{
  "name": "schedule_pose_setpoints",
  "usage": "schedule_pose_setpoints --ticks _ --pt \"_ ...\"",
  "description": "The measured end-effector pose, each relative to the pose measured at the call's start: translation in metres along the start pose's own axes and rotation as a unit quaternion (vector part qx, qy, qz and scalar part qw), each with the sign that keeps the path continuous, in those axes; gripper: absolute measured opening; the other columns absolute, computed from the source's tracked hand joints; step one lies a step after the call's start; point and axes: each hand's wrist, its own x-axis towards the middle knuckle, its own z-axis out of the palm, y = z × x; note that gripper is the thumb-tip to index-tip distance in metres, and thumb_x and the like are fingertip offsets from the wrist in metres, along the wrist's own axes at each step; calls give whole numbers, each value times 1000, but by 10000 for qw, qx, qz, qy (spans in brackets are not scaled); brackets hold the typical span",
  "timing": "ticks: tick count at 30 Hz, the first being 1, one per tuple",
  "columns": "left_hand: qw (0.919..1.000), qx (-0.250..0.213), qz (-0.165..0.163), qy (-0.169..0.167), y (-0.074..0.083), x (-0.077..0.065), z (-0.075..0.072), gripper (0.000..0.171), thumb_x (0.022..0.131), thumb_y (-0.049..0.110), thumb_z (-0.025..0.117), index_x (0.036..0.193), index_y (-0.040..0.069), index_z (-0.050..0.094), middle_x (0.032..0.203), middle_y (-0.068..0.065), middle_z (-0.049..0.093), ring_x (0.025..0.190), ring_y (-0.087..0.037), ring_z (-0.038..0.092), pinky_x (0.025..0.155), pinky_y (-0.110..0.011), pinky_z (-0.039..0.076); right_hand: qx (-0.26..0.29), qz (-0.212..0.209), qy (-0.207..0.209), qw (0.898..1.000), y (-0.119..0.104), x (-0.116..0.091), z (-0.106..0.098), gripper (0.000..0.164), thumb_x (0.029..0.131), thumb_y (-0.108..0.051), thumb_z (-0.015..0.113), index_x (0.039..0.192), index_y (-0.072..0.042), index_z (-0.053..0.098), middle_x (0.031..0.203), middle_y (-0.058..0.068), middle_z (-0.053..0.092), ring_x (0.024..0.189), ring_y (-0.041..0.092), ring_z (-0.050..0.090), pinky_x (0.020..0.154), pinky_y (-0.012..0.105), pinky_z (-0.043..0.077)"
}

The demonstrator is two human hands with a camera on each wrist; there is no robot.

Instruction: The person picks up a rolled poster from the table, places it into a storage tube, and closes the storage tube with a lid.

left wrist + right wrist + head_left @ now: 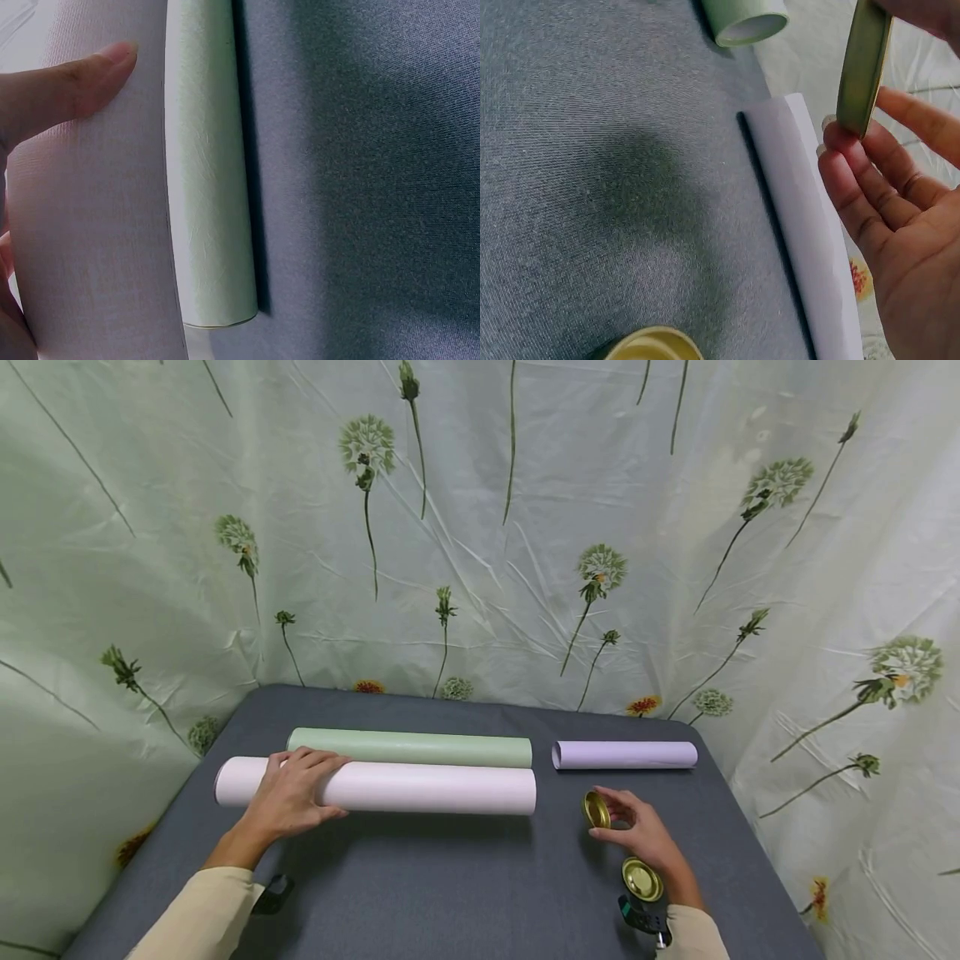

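Around a long pale pink tube [435, 788] curls my left hand [296, 793], holding it near its left part. A shadow on the cloth below suggests the tube is raised off the table. In the left wrist view the thumb [90, 82] lies across its finely textured surface. My right hand [637, 831] pinches a round, shallow gold metal cap [596, 810] by its rim, turned on edge; the right wrist view shows the cap [864, 71] between thumb and fingertips. A second gold cap [642, 879] is beside the right wrist, its hollow side up.
Behind the pink tube lies a pale green tube [412, 747]; its right end looks hollow in the right wrist view. A thinner lilac roll [626, 755] lies at the back right. Dark grey cloth [450, 885] covers the table, and a flower-printed curtain [480, 527] hangs behind.
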Motion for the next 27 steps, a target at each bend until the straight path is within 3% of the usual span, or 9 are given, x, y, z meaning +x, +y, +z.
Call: schedule_pose_setpoints --ticks 8,17,23,27 --pt "10000 -3 54 -17 1 0 2 71 53 33 92 116 11 68 108 -8 67 99 -29 57 83 -61 35 52 -272 -231 9994 -10 9 4 61 77 -18 82 130 -3 57 116 12 61 101 24 59 90 46 48" --pt "10000 30 47 51 0 1 2 72 53 35 92 116 11 68 108 -9 68 99 -29 57 83 -61 35 173 -262 -378 9988 -19 17 11 63 77 -17 82 131 0 54 120 18 60 106 30 61 93 45 47" --pt "10000 1 47 79 0 0 1 71 54 34 91 116 10 68 108 -9 67 98 -29 57 83 -61 36 304 -468 -522 9971 -24 20 14 62 78 -14 80 131 3 53 119 20 60 106 31 62 91 41 49" --pt "9999 -20 23 118 0 -1 2 70 54 34 92 115 10 68 107 -9 68 98 -29 58 82 -61 36 517 -437 -600 9959 -30 22 17 63 78 -11 80 131 5 52 119 22 59 106 33 61 93 45 48"
